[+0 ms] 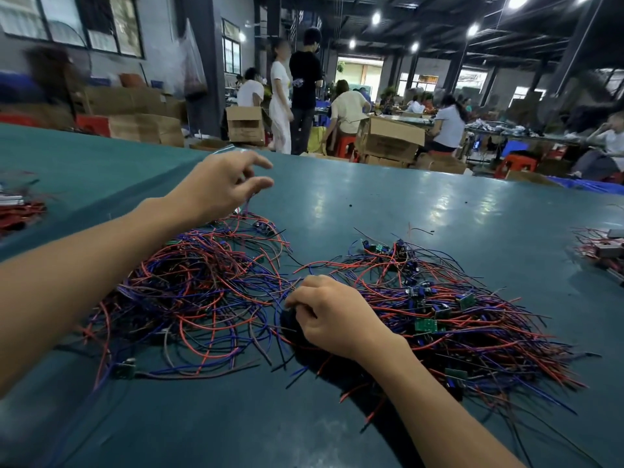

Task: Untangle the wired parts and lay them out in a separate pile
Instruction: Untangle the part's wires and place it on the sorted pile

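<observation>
— What's nearest?
— The right hand [334, 315]. It's knuckles up with the fingers curled tight, and the tips are bunched against strands at the seam between two heaps. I cannot tell whether it truly grips any, because the palm hides that.
— And the heaps?
— On the left is a tangled heap of thin red, blue and black insulated wires [202, 292], looping and crossing every way. On the right is a combed pile of the same wired parts [489, 342]. Its strands lie roughly parallel and fan rightward, with small green rectangular circuit boards [426, 325] scattered along its middle.
— The other hand?
— The left hand [219, 187] is slightly blurred and half-closed above the tangle's far edge. It pinches a few strands that rise to its fingertips.
— What's underneath?
— A smooth teal table top [371, 197], glossy with lamp glare. A red wire bundle [20, 211] is cut off at the left edge, and another bundle [597, 248] at the right.
— Farther?
— Brown cardboard boxes [391, 136] and red plastic stools [516, 162]. People sit at benches, too soft to make out.
</observation>
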Motion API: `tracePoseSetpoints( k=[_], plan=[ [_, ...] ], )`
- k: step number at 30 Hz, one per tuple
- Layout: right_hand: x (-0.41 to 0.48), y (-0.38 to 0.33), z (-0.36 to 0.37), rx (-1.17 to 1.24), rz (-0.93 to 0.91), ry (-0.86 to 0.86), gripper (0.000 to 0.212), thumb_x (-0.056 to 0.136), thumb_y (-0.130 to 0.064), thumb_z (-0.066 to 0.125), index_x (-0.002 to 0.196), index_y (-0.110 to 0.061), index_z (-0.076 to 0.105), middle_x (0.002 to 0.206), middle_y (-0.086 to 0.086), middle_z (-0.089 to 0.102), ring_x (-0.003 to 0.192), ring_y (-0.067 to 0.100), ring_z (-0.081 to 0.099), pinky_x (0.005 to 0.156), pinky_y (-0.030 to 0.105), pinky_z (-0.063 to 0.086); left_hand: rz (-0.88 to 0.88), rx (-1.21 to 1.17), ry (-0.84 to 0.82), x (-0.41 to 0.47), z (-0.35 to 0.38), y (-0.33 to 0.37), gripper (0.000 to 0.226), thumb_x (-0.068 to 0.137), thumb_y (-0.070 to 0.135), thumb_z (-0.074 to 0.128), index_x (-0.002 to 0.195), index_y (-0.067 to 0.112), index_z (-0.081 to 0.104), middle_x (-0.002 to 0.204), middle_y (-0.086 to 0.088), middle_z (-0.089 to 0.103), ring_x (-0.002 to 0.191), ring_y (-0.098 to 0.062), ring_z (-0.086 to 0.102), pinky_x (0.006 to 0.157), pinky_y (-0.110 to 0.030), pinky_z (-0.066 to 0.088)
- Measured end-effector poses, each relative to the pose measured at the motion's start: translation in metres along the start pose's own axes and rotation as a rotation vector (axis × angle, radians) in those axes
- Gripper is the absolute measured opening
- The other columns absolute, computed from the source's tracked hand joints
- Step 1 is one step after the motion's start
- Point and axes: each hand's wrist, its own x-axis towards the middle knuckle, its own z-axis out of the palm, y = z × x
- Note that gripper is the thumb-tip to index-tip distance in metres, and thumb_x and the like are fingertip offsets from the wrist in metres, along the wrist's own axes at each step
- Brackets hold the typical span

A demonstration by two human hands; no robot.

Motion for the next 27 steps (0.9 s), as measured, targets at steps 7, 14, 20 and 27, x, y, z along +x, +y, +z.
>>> tracePoseSetpoints(
  k=[7, 14, 20, 27],
  plan=[
    [0.002, 0.007, -0.009, 0.257, 0.058, 0.379, 0.021, 0.094, -0.003, 0.062, 0.11, -0.007, 0.075, 0.095, 0.004, 0.07, 0.081, 0.009, 0.063, 0.077, 0.022, 0.051, -0.302, -0.95, 0.052, 0.007, 0.01, 0.054, 0.029, 0.098, 0.027, 0.064, 0.121, 0.009, 0.066, 0.089, -0.002, 0.073, 0.073, -0.013, 0.071, 0.06, -0.027, 0.057],
    [0.009, 0.017, -0.012, 0.632, 0.384, 0.492, 0.034, 0.1, -0.009, 0.055, 0.131, -0.016, 0.067, 0.085, -0.009, 0.074, 0.052, 0.0, 0.049, 0.052, 0.013, 0.038, -0.671, -1.541, 0.051, -0.04, 0.09, 0.068, 0.018, 0.101, 0.027, 0.057, 0.112, 0.015, 0.066, 0.085, 0.0, 0.073, 0.063, -0.008, 0.061, 0.054, -0.024, 0.052],
    [0.012, 0.018, -0.021, 0.943, 0.489, 0.54, 0.024, 0.1, -0.03, 0.061, 0.087, -0.015, 0.074, 0.061, -0.006, 0.059, 0.051, 0.012, 0.044, 0.046, 0.023, 0.035, -0.643, -1.6, 0.002, -0.06, 0.114, 0.067, 0.025, 0.083, 0.034, 0.072, 0.102, 0.017, 0.075, 0.089, -0.003, 0.073, 0.073, -0.013, 0.07, 0.063, -0.029, 0.059],
    [0.011, 0.014, -0.027, 1.234, 0.464, 0.468, 0.015, 0.092, -0.017, 0.072, 0.08, -0.016, 0.081, 0.062, 0.0, 0.062, 0.048, 0.009, 0.042, 0.038, 0.016, 0.027, -0.47, -1.649, -0.156, -0.067, 0.12, 0.079, 0.035, 0.068, 0.031, 0.089, 0.096, 0.015, 0.077, 0.092, -0.006, 0.072, 0.079, -0.016, 0.066, 0.059, -0.028, 0.054]
  ],
)
